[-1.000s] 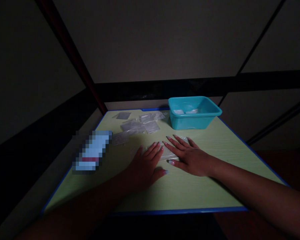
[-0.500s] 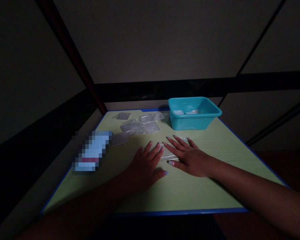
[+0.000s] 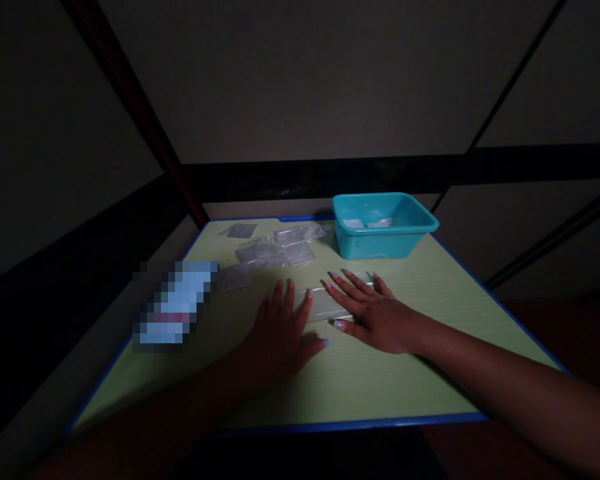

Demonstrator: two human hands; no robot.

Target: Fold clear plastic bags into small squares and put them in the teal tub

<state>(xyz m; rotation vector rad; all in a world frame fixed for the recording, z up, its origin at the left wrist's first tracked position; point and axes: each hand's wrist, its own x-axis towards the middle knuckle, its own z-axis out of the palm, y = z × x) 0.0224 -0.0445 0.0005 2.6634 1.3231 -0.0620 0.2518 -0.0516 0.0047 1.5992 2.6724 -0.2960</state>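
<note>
A clear plastic bag lies flat on the pale green table. Spread over its right part is my right hand, palm down with the fingers apart. My left hand rests at the bag's left end, fingers spread and holding nothing; its index fingertip is at the bag's edge. How far the bag runs beneath the hands is hidden. Beyond my left hand lie several clear packets with greyish contents.
A turquoise basket with whitish packets inside stands at the back right. A pixelated, light blue flat object lies at the left edge. Blue edging borders the table, and walls rise behind it and on the left.
My left hand has moved left, away from my right hand, uncovering more of the bag's left part. My right hand stays on the bag. The whole view has shifted slightly.
</note>
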